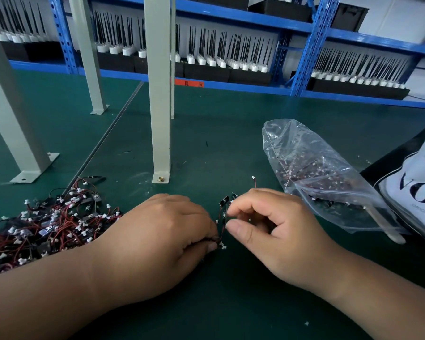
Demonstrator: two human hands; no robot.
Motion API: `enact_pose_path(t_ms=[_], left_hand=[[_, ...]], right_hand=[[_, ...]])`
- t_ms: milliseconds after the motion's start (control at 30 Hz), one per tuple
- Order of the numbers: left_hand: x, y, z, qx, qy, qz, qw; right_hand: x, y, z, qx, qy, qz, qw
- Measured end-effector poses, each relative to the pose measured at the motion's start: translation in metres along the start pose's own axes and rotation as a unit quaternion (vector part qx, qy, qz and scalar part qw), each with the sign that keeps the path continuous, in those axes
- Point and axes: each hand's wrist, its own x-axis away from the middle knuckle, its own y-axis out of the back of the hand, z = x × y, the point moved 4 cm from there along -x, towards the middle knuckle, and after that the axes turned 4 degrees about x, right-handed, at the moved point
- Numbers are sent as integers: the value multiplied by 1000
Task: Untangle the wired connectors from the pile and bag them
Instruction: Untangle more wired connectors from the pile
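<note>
Two bare hands nearest, both forearms cut off by the bottom edge. Left hand knuckles up, fingers curled under with the thumb pressed in, gripping the lower end of a small bunch of wired connectors; fingertips hidden beneath the hand. Right hand just beside it, forefinger and thumb bent into a narrow pinch at the thin red-and-black wires, the other three fingers curled in. In the held bunch: two small black boards at the top, a few white plugs, one further white plug on a red wire poking up behind the right knuckles; exact count not readable. One loose white speck low on the green mat.

Left of the left wrist, one pile of tangled connectors, far too many to count, cut off by the left edge. Right of the right hand, one clear plastic bag lying on its side, part-filled with more connectors, blurred through the film. One white cloth item with black lettering, only partly in view at the right edge.

Farther back, three grey posts with foot plates, tops out of view, and a fourth upright half hidden behind the centre one. Beyond, blue shelving with black trays of white-based black antennas, rows too dense to count; one red label, characters hard to read.
</note>
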Motion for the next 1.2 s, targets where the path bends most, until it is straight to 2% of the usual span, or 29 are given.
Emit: enact_pose_path(t_ms=[200,333,533,600,700,767,1000,1200], left_hand=[[0,1,-1,1,-14,-13,1000],[0,0,-1,1,-18,-8,1000],[0,0,2,11,2,-3,1000],[0,1,2,13,10,-9,1000],[-1,3,1,7,14,-21,1000],[-1,4,0,4,14,-24,1000],[0,1,2,-6,38,-8,999],[1,0,4,0,40,-1,999]], right_hand=[[3,-7,-1,-3,-31,21,999],[0,-8,4,0,-21,33,999],[0,-5,-2,-141,-113,30,983],[0,-4,0,-101,-91,46,990],[0,-5,4,27,-13,46,999],[0,-5,6,62,15,39,997],[1,2,6,126,68,12,990],[1,14,4,85,68,-69,992]])
